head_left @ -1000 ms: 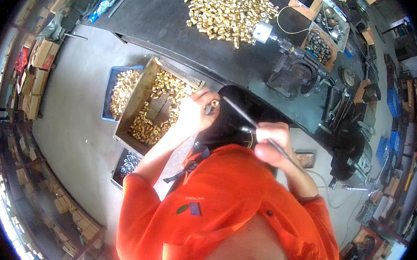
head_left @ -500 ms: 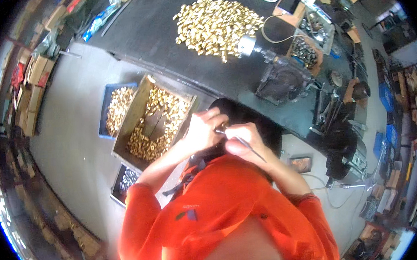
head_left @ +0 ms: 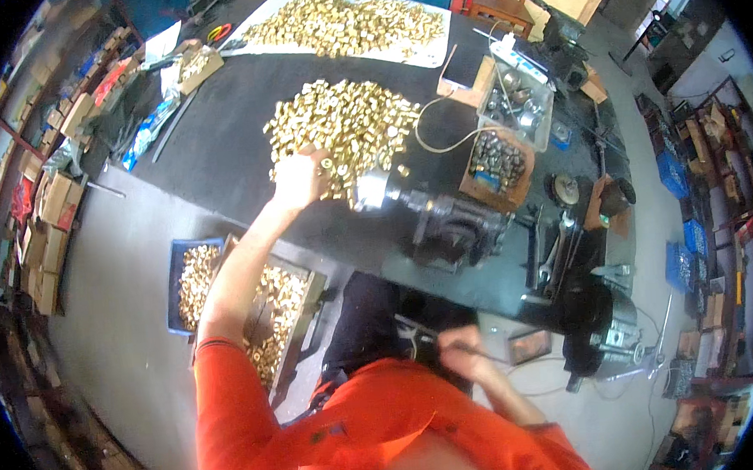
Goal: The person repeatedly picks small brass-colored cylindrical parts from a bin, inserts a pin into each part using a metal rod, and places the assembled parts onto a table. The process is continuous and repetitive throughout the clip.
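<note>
My left hand (head_left: 298,181) is stretched out to the near left edge of a heap of small brass fittings (head_left: 347,123) on the dark workbench. Its fingers are bent together, with a round brass fitting (head_left: 326,163) at their tips. Low over my lap, my right hand (head_left: 461,349) is closed around a thin metal rod-like tool (head_left: 413,324), whose far end I cannot make out. Just right of the heap stands a bench machine (head_left: 450,230) with a silvery round head (head_left: 373,189).
A wooden box (head_left: 310,302) of brass fittings sits below the bench edge, partly under my left arm, beside a blue bin (head_left: 173,288). More fittings lie on a white sheet (head_left: 249,36). Wrenches (head_left: 559,248) and a carton of metal parts (head_left: 521,185) occupy the bench's right.
My hands have parted from in front of my body. The left has reached forward to the brass heap; the right has lowered with the rod-like tool. The view has tilted up toward the bench.
</note>
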A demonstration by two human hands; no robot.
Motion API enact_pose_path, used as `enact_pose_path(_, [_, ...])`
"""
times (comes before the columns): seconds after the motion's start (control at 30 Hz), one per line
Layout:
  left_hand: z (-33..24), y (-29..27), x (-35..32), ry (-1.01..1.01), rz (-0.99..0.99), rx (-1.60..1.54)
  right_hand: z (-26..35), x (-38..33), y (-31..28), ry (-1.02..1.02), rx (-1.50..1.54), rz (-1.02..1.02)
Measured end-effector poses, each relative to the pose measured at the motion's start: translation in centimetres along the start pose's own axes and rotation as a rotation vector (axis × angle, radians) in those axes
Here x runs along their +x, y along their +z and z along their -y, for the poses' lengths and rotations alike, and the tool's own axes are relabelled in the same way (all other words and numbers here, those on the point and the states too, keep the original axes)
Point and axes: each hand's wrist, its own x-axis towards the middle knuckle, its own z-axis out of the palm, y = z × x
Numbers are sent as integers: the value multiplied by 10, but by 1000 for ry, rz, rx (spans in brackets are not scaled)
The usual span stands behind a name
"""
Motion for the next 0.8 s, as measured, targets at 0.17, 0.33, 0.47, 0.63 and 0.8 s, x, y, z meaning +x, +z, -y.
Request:
enact_pose_path(0.17, [36,10,33,5,274,293,-36,5,-12,130,38,57])
enact_pose_path(0.33, [19,-1,77,24,229,250,-65,14,-28,174,111,70])
enact_pose_path(0.47, [-5,30,139,20,115,-198,-73,28,-41,149,49,17])
enact_pose_path(0.63, [-51,88,221,190,362,-321,-82,33,-57,98,-26,73])
enact_pose_path(0.8, [-72,142,273,343,352,-135,-104,27,-49,178,215,-15])
